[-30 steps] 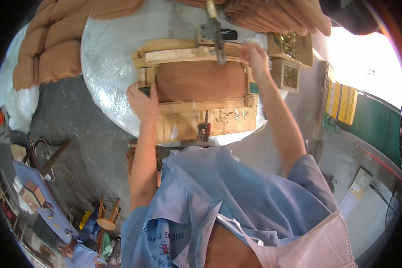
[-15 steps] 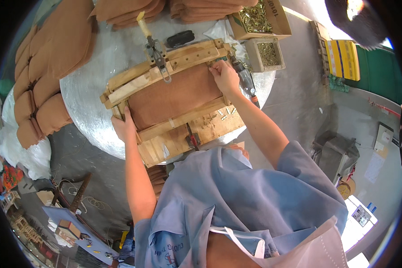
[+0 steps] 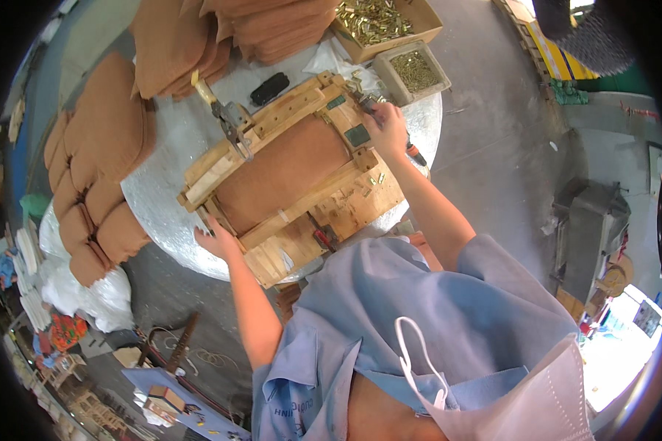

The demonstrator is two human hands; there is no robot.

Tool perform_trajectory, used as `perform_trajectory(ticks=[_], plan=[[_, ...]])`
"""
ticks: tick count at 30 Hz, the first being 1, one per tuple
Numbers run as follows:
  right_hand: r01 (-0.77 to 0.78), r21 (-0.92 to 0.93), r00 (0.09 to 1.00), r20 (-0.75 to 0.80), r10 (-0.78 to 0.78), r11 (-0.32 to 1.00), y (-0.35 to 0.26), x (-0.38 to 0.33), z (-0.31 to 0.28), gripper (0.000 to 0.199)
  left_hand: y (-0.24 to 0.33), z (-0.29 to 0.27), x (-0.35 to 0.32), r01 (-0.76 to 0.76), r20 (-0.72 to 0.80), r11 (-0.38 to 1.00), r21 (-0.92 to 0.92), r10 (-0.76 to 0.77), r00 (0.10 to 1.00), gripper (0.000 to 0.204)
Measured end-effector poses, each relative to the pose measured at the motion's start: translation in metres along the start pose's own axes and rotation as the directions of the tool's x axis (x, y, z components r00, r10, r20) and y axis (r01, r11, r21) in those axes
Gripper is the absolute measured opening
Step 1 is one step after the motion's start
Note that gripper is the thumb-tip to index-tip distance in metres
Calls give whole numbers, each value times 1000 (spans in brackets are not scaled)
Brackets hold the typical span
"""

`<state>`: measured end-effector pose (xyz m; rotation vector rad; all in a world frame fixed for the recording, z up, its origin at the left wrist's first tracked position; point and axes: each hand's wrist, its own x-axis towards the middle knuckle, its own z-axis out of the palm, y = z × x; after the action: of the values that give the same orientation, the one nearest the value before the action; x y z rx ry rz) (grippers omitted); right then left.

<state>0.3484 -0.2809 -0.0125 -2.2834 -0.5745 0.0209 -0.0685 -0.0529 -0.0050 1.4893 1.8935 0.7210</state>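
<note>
A wooden clamping jig (image 3: 257, 239) lies tilted on the round table, with a brown fabric-like panel (image 3: 283, 173) inside its frame. A metal toggle clamp (image 3: 235, 126) with a pale handle stands over the far rail, and a second clamp with a red part (image 3: 324, 237) sits at the near side. My left hand (image 3: 219, 239) is by the jig's left end, fingers apart and holding nothing. Beyond the jig's right end, my right hand (image 3: 387, 128) closes around a dark, straight power screwdriver (image 3: 416, 153) with an orange end; the fingers partly cover it.
Brown panels are stacked (image 3: 173, 51) at the back and brown cushions (image 3: 99, 169) at the left. A cardboard box (image 3: 412, 22) and a grey tray (image 3: 438, 77) hold small brass-coloured parts. A black case (image 3: 270, 88) lies behind the jig. Wrap covers the round table (image 3: 165, 206).
My right hand has left the panel's right corner and moved onto the power screwdriver. My left hand has let go of the jig's left end. The whole view has turned and shifted.
</note>
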Motion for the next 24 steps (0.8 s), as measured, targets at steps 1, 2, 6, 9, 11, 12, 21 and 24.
perform_trajectory(ticks=[1, 2, 6, 9, 11, 12, 21, 24], plan=[[39, -90, 994, -96, -48, 995, 14, -4, -10, 39, 0, -3, -13, -16, -38, 1000, -21, 15, 999, 94], [-4, -174, 998, -57, -6, 985, 21, -9, -17, 44, -12, -6, -28, -91, -78, 996, 16, 92, 993, 89], [-101, -342, 983, 113, 147, 934, 47, -19, -36, 61, -1, -17, -120, -295, -76, 951, 91, 302, 950, 73], [-87, -310, 961, 225, 162, 947, 66, -6, -32, 64, 5, -21, -171, -442, -16, 889, 115, 447, 894, 65], [-82, -274, 955, 252, 154, 958, 69, 2, -36, 64, 9, -25, -194, -499, 30, 862, 91, 499, 866, 62], [-86, -245, 933, 321, 164, 966, 65, 11, -41, 65, 13, -24, -201, -511, 30, 856, 75, 510, 860, 60], [-599, 173, 760, 428, 488, 782, 8, -15, -102, 67, 86, -5, -209, -190, 375, 858, -478, 395, 839, 35], [-522, 406, 841, 392, 373, 750, 18, -41, -110, 68, 130, 27, -222, 74, 672, 879, -470, 302, 676, 39]])
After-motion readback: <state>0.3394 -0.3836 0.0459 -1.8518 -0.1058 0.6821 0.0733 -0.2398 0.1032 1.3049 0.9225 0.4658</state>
